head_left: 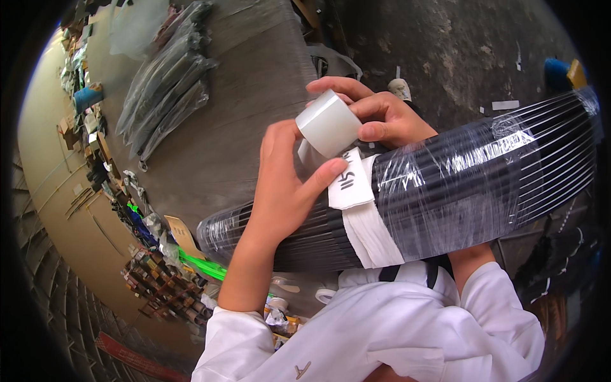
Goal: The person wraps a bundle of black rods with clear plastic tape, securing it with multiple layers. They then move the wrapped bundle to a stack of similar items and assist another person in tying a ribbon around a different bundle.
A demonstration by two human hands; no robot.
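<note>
A long bundle of thin black rods (445, 184), wrapped in clear film, lies slantwise across my lap. Around its middle goes a white cloth band (372, 235), with a white handwritten label (356, 184) against it. Above the label, my right hand (398, 118) is closed on a wide roll of whitish tape (331, 124), its thumb and fingers at the roll's right end. My left hand (286, 175) presses its thumb on the label's edge. Its bent fingers are by the roll's left end, their tips partly hidden. Pale film shows between that hand and the roll.
On the grey table (254, 76) ahead lies a stack of clear plastic-sleeved dark items (168, 83). A blue cylinder (88, 95) and mixed clutter line the far left. Bright green strips (200, 262) lie beyond my left forearm. Paper scraps (505, 105) dot the dark floor.
</note>
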